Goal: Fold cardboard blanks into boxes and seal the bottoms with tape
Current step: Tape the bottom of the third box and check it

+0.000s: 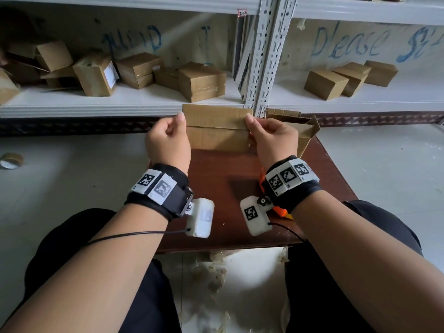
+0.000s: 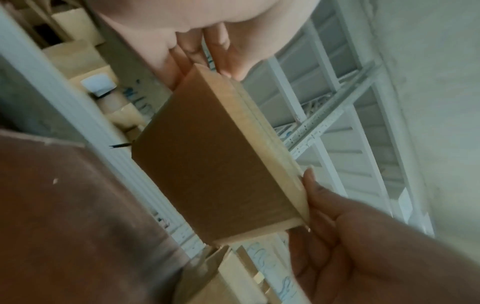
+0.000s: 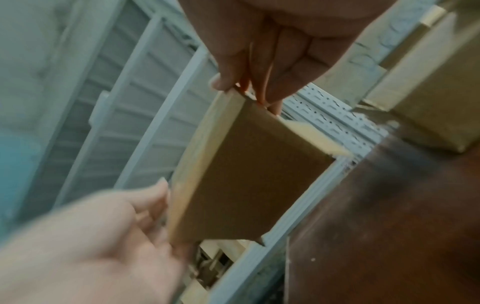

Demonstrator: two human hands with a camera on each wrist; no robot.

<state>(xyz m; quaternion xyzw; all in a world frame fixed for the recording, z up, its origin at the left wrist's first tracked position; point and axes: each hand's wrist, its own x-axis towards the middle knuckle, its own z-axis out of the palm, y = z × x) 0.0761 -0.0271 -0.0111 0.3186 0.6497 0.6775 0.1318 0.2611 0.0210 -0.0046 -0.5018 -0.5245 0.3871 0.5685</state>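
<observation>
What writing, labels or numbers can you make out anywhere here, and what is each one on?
"3-4": small white tag at the top of the shelf post.
"Please": blue handwriting on the back wall of the right shelf bay; the word after it is cut off.
Blue scrawl on the left bay's wall: not readable.
White label on a shelf box: too small to read.
Wristband squares: black-and-white patterns, no words.

hands (image 1: 168, 140) 2 | table boxes (image 1: 216, 131) 2 | tape roll (image 1: 10, 160) 1 | right-shelf boxes (image 1: 325, 84) 3
</observation>
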